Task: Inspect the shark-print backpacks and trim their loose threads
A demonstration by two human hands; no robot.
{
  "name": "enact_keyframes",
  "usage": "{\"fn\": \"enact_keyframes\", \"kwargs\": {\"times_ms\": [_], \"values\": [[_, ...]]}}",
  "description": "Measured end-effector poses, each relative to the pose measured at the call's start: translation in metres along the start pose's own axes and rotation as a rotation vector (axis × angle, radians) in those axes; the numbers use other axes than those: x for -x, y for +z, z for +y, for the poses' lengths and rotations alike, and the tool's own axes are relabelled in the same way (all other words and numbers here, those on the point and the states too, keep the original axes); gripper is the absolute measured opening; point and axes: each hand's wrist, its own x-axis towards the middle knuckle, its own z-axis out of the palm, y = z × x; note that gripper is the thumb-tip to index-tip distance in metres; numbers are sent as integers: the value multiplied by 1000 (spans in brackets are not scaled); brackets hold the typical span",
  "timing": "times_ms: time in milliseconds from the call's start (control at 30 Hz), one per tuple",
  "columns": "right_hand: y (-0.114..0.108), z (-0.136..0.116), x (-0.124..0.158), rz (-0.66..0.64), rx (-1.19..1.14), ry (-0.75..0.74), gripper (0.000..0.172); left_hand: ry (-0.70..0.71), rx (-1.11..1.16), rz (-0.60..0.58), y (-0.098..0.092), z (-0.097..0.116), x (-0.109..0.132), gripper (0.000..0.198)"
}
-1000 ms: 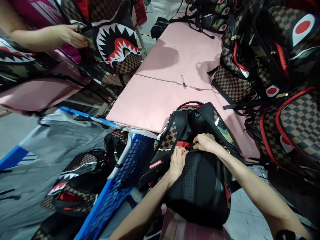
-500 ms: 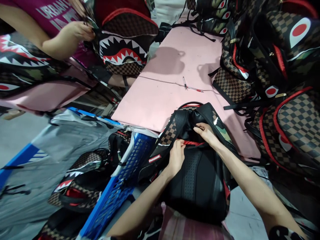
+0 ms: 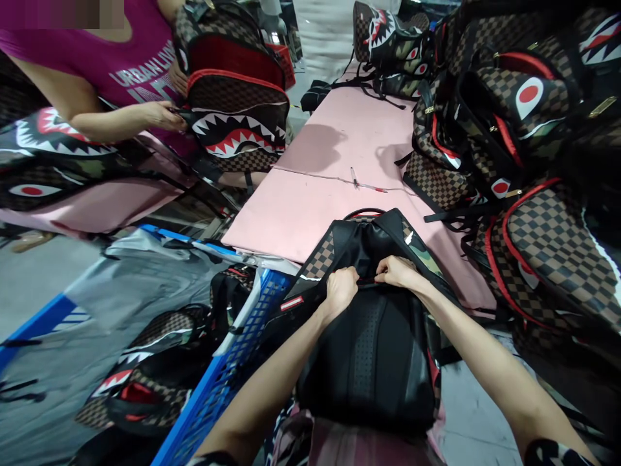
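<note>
A black backpack (image 3: 373, 362) with checkered and camouflage side panels lies back-up against the near edge of the pink table (image 3: 310, 207). My left hand (image 3: 340, 288) is closed on the bag's top edge beside a red strip. My right hand (image 3: 396, 272) pinches the same edge just to the right, fingers curled. The two hands almost touch above the mesh back panel.
A heap of checkered shark-mouth backpacks (image 3: 524, 149) fills the table's right side. A pen (image 3: 355, 177) lies mid-table. A blue crate (image 3: 228, 362) with more bags stands at lower left. Across the table a person in a magenta shirt (image 3: 130, 65) handles another shark-mouth backpack (image 3: 235, 123).
My right hand drew back from inside the bag's opening to the top edge, close to my left hand. The view tilted up, and the other person's backpack sank lower.
</note>
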Motion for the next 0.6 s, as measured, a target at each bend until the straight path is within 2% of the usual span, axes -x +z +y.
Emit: {"fn": "enact_keyframes", "kwargs": {"times_ms": [200, 433, 600], "values": [[10, -8, -5, 5, 25, 28, 10, -47, 28, 33, 1, 0, 0, 23], [10, -5, -7, 13, 10, 5, 12, -65, 86, 46, 1, -1, 0, 20], [16, -4, -11, 18, -5, -25, 7, -45, 160, 52, 4, -1, -1, 20]]}}
